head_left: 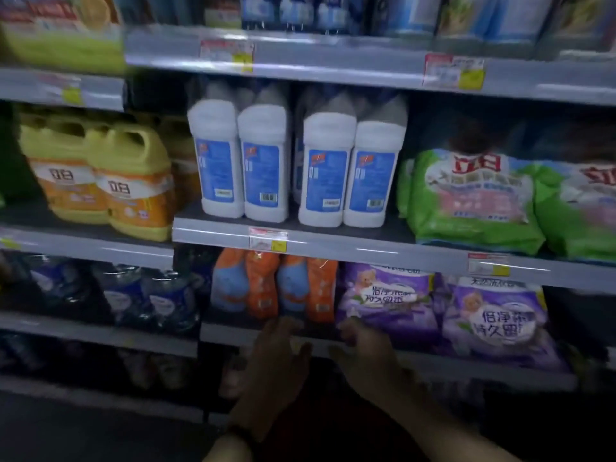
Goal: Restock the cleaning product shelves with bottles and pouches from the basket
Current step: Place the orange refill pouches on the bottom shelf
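**Both hands at the lip of the purple-pouch shelf**

Low in the centre of the frame, the left hand [280, 358] and the right hand [366, 355] reach up to the front edge of a grey shelf [466, 365]. The left hand's fingers [283, 325] are spread and loosely curled, tips at the shelf lip just below the orange bottles [273, 285]; they hold nothing. The right hand's fingers [348, 328] are bent at the lower left corner of the nearer purple pouch [386, 301]; motion blur and dim light make it impossible to tell whether they grip the pouch or only touch it.

That pouch leans back on the shelf, long axis roughly upright, printed face toward the camera, top edge tucked under the shelf above. A second purple pouch [496, 321] lies just beside it to the right, tilted the same way. The orange bottles stand upright in a row, caps hidden behind the price rail.

One shelf up, mid-frame, white bottles [296, 168] stand upright in two pairs with grey caps pointing up. Yellow jugs [100, 175] sit at the left, green pouches [473, 198] at the right.
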Tool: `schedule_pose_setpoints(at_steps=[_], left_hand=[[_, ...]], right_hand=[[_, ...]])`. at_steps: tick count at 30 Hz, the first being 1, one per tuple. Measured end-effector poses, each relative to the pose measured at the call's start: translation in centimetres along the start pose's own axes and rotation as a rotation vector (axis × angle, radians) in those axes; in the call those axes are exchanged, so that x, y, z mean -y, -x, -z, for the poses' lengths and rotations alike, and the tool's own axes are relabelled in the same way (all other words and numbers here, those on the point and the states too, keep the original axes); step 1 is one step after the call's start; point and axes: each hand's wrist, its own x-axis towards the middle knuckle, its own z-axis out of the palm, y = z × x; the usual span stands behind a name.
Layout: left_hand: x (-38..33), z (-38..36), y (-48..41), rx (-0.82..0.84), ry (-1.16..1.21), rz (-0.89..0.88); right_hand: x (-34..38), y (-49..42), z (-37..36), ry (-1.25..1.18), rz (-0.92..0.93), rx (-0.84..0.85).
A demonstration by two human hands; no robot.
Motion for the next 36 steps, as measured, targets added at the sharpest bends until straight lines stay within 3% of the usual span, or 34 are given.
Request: schedule_pose_setpoints(at_steps=[5,10,17,25,33,36], left_hand=[[4.2,-4.5,-2.9,-0.093,0.053,0.001],[7.7,-7.0,-3.7,-0.038,0.021,0.004],[6.2,-7.7,-6.6,-0.138,0.107,-0.074],[5.4,-9.5,-7.1,-0.145,0.166,-0.02],[3.7,-9.9,-6.7,-0.138,0.29,0.008],[2.3,-9.8,-6.2,-0.133,0.484,0.011]], right_hand=[[-2.8,-4.2,-3.7,-0.119,-0.034,-0.056],[-4.5,-8.4,-5.7,-0.169,-0.043,-0.131],[-5.5,-13.2,-7.8,-0.247,-0.104,-0.229],[-3.8,-16.5,-7.6,-0.336,-0.123,-0.242],[-2.7,-12.8,-7.4,-0.21,-0.032,-0.329],[-2.5,-10.5,-6.9,-0.057,0.022,-0.405]])
